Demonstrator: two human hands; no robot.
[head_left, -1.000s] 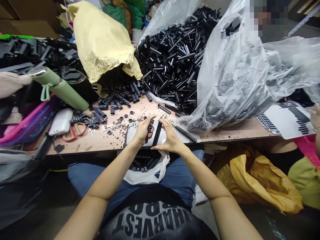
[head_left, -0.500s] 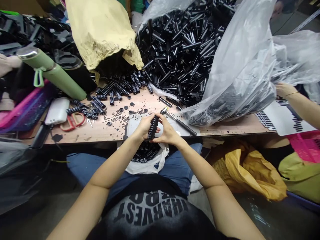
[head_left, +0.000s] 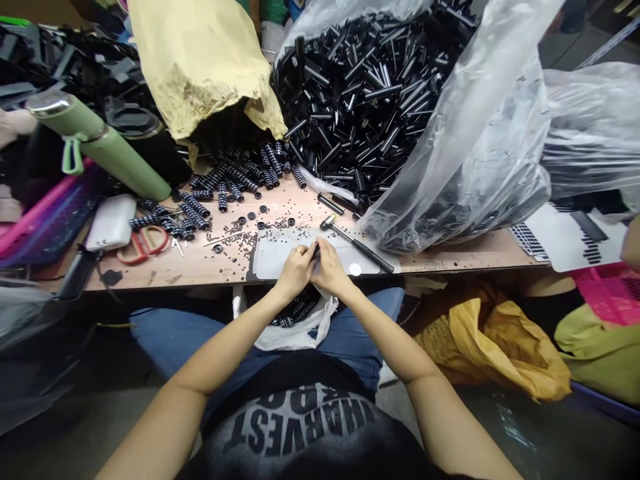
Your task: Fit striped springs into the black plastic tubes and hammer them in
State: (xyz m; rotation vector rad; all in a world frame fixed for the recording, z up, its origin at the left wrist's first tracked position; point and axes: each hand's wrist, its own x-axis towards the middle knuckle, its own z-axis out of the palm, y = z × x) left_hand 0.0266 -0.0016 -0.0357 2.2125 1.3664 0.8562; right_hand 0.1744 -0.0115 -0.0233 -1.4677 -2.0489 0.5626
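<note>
Grip: left hand [head_left: 296,268] and right hand [head_left: 330,268], my fingers closed round a mostly hidden black piece [head_left: 317,249].
Piece: between them, by the flat pale-grey sheet [head_left: 269,257].
Knack: I'd squeeze evenly, keeping it straight.

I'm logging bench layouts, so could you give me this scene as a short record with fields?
Hands: left hand and right hand meet at the mat
Held: a dark part, mostly hidden
Right of hands: hammer, lying down
Left: scissors; green bottle, tilted
Far side: yellow sack; heap of black tubes
Lap: white bag holding dark pieces
</note>
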